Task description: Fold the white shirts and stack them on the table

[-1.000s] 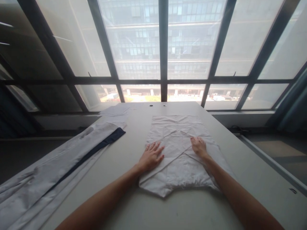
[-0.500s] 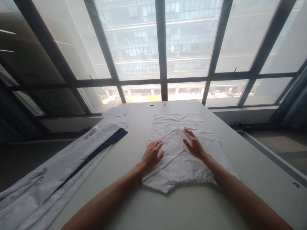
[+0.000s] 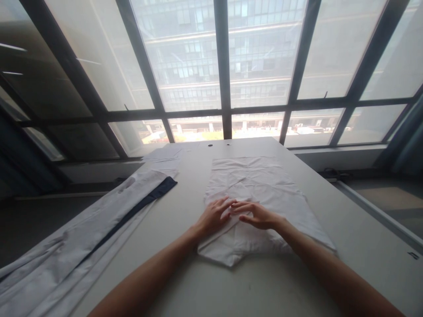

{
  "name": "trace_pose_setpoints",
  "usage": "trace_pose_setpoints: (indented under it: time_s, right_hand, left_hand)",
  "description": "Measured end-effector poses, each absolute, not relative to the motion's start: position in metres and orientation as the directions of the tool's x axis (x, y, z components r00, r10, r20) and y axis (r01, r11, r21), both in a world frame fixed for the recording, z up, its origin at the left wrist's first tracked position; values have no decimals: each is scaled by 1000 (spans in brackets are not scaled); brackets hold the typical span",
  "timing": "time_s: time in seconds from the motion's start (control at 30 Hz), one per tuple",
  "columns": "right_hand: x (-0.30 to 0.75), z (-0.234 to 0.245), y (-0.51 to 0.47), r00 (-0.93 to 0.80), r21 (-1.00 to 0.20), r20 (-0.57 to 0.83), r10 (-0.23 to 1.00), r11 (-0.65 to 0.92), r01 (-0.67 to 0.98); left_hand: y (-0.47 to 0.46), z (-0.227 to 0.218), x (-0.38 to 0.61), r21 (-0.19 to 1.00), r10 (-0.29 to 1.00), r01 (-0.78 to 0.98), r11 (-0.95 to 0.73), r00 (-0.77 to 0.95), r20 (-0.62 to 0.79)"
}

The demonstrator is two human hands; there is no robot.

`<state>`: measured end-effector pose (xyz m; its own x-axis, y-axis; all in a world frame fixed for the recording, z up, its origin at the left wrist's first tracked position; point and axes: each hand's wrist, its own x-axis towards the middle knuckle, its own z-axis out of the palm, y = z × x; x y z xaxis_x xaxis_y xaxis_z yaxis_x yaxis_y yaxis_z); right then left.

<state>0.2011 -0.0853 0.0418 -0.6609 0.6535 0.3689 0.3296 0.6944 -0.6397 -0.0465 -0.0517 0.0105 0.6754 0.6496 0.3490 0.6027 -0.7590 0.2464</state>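
A white cloth garment [image 3: 284, 193] lies spread and wrinkled on the pale table [image 3: 185, 281], its near edge uneven with a pointed corner at the left. Resting on its left part is my left hand [image 3: 214, 215], fingers stretched out and pointing to the right. My right hand [image 3: 257, 215] is over the middle of the fabric, its fingers extended leftward so the tips meet or overlap those of the left hand. Neither hand grips the cloth. Which kind of garment it is cannot be made out.
Along the table's left side lies a long heap of white fabric [image 3: 99, 211] with a dark blue strip [image 3: 161, 187]. Flat white sheets [image 3: 161, 156] lie behind it. Two small holes show near the far edge, before a large framed window [image 3: 191, 57].
My right hand has moved left and toward me across the cloth, from its upper middle to beside my left hand. My left hand has stayed nearly in place.
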Motion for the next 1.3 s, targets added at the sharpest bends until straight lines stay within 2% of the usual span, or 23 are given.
trace_pose_setpoints:
  time_s: [0.1, 0.2, 0.3, 0.37, 0.53, 0.67, 0.77, 0.87, 0.93, 1.0, 1.07, 1.17, 1.3]
  right_hand:
    - [215, 36, -70, -444, -741, 450, 775, 601, 300]
    - [238, 28, -51, -148, -773, 485, 862, 501, 390]
    - [265, 14, -34, 106, -803, 453, 885, 353, 481]
    - [281, 1, -26, 217, -806, 424, 879, 257, 534]
    - [300, -24, -19, 298, -786, 362, 883, 118, 607]
    - [297, -29, -21, 253, -747, 389, 886, 143, 649]
    - [294, -28, -22, 208, -720, 412, 887, 177, 671]
    - [294, -28, -23, 197, -709, 423, 884, 188, 679]
    - [295, -28, -23, 193, -704, 427, 883, 192, 684]
    - [295, -28, -23, 186, -699, 431, 883, 197, 688]
    - [296, -28, -24, 180, -695, 433, 883, 201, 690]
    - [296, -28, -23, 175, -691, 434, 884, 202, 694]
    - [297, -30, -22, 178, -690, 429, 886, 194, 698]
  left_hand:
    - [-51, 10, -47, 226, 655, 617, -754, 680, 330]
    - [-53, 12, -47, 191, 649, 625, -757, 687, 325]
    - [-54, 12, -47, 136, 613, 604, -785, 726, 312]
    - [-53, 11, -47, 114, 598, 594, -796, 743, 301]
    - [-51, 8, -46, 125, 600, 592, -796, 746, 290]
    - [-51, 7, -46, 151, 575, 559, -815, 750, 329]
    - [-51, 7, -46, 236, 606, 559, -795, 711, 356]
    - [-49, 11, -46, 442, 703, 548, -710, 584, 405]
    - [-45, 16, -48, 619, 799, 506, -600, 422, 429]
    - [-36, 25, -55, 778, 891, 433, -455, 226, 395]
    - [-22, 36, -67, 878, 944, 357, -318, 32, 329]
    - [4, 60, -100, 912, 938, 339, -230, -174, 301]
    - [26, 106, -170, 861, 835, 474, -186, -384, 393]
